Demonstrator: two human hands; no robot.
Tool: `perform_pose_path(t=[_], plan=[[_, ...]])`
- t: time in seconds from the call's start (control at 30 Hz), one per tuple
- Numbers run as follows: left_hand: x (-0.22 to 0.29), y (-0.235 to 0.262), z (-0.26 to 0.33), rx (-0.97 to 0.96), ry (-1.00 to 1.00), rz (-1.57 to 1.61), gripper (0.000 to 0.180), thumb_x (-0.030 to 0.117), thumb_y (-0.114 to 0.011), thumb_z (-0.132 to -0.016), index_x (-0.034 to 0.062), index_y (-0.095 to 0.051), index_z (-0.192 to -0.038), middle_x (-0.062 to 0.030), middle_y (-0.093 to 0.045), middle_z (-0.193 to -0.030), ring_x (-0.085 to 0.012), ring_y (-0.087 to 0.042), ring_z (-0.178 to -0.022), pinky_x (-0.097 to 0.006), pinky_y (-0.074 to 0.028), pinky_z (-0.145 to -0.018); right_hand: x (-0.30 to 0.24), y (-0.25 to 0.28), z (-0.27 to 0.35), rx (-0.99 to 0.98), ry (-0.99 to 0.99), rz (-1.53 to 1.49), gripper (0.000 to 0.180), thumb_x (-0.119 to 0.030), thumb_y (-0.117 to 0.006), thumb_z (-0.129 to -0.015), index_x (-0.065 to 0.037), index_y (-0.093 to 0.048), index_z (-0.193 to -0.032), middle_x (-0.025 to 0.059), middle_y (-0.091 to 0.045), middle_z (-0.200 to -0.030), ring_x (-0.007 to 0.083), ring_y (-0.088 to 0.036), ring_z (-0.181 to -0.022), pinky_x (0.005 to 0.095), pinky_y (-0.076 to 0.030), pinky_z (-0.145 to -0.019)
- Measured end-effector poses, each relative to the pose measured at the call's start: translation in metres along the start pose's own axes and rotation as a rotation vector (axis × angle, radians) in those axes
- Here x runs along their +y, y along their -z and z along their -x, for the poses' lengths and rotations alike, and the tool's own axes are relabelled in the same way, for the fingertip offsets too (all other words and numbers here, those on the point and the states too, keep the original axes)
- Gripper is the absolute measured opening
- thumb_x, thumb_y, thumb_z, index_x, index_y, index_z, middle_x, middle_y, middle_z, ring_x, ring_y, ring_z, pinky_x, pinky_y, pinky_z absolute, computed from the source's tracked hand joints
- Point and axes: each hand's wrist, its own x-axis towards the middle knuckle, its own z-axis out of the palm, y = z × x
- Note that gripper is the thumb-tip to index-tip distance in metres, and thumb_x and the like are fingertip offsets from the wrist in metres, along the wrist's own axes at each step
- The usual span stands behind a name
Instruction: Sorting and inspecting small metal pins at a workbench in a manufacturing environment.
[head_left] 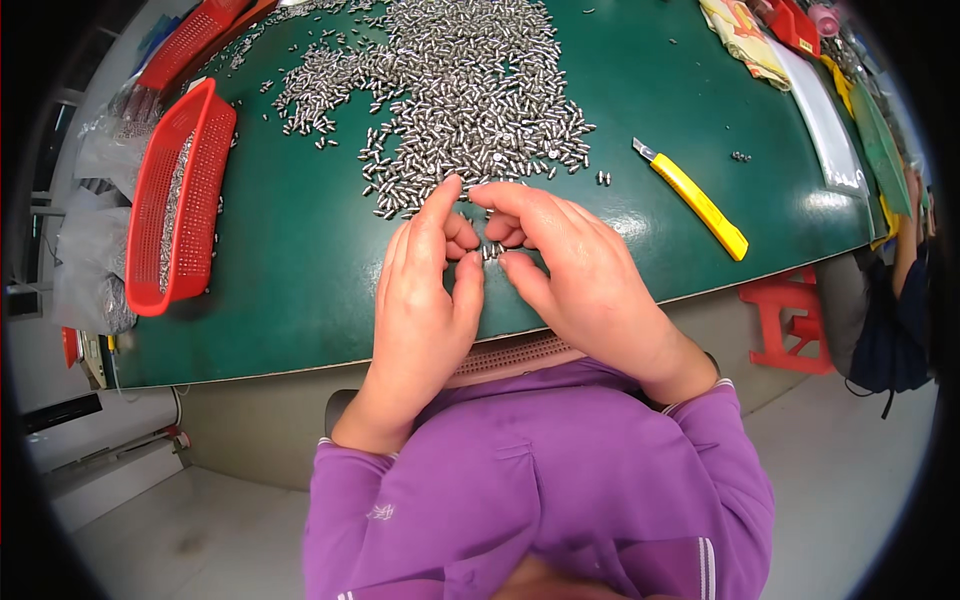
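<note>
Small shiny metal pins (493, 251), pointed like little bullets, stand in a short row between my two hands, close over the green table. My left hand (425, 280) has its index finger stretched forward, while its other fingers curl toward the thumb at the row's left end. At the right end, the thumb and bent fingers of my right hand (575, 258) close in the same way. The fingers partly hide the row. Just beyond my fingertips spreads a large heap of the same metal pins (470, 95).
On the right of the green table (300, 290) lies a yellow utility knife (697, 203), blade out. A red perforated basket (190, 200) with metal pins stands at the left, another red basket (190, 42) behind it. A red stool (785, 320) is beyond the table edge.
</note>
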Motion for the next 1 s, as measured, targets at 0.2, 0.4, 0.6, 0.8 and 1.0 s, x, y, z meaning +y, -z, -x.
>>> perform_pose_path(t=[0.2, 0.4, 0.6, 0.8, 1.0], plan=[[-0.0003, 0.0034, 0.0, -0.054, -0.004, 0.052, 0.073, -0.015, -0.062, -0.081, -0.0001, -0.045, -0.15, -0.0087, -0.061, -0.095, -0.0235, -0.06, -0.088, -0.038, -0.053, -0.08, -0.0004, 0.0003, 0.0001, 0.002, 0.003, -0.057, 0.055, 0.01, -0.063, -0.082, -0.005, -0.054, -0.134, 0.0142, -0.066, -0.111, 0.0331, -0.067, -0.1, 0.0456, -0.054, -0.086], [0.0012, 0.0048, 0.0004, -0.044, 0.002, 0.06, 0.078, -0.014, -0.061, -0.081, -0.0001, -0.038, -0.155, -0.0106, -0.061, -0.099, -0.0231, -0.061, -0.089, -0.037, -0.053, -0.081, -0.0035, 0.0038, -0.0001, -0.019, -0.055, -0.024, 0.056, 0.012, -0.066, -0.084, -0.005, -0.058, -0.136, 0.0119, -0.067, -0.119, 0.0239, -0.07, -0.1, 0.0355, -0.061, -0.087], [0.0015, 0.0046, 0.001, -0.012, 0.029, 0.086, 0.075, -0.014, -0.057, -0.085, -0.0025, -0.036, -0.155, -0.0125, -0.062, -0.104, -0.0216, -0.063, -0.092, -0.034, -0.053, -0.079, -0.0026, 0.0041, -0.0001, -0.019, -0.087, -0.021, 0.053, 0.011, -0.065, -0.087, -0.005, -0.057, -0.137, 0.0133, -0.07, -0.114, 0.0241, -0.071, -0.099, 0.0353, -0.06, -0.086], [0.0023, 0.0028, 0.0016, 0.015, 0.054, 0.112, 0.069, -0.012, -0.06, -0.09, -0.0029, -0.036, -0.155, -0.0113, -0.063, -0.102, -0.0208, -0.064, -0.092, -0.033, -0.053, -0.079, -0.0028, 0.0014, -0.0008, 0.008, -0.099, -0.058, 0.044, 0.004, -0.061, -0.09, -0.006, -0.056, -0.133, 0.0148, -0.071, -0.103, 0.0351, -0.069, -0.098, 0.0461, -0.056, -0.083], [0.0019, 0.0018, 0.0004, -0.007, 0.038, 0.067, 0.066, -0.009, -0.067, -0.089, -0.0023, -0.044, -0.151, -0.0104, -0.066, -0.097, -0.0217, -0.065, -0.09, -0.035, -0.054, -0.078, -0.0031, 0.0022, -0.0012, -0.021, -0.099, 0.014, 0.052, 0.006, -0.068, -0.088, -0.007, -0.057, -0.137, 0.0111, -0.072, -0.104, 0.0228, -0.071, -0.09, 0.0351, -0.06, -0.081]])
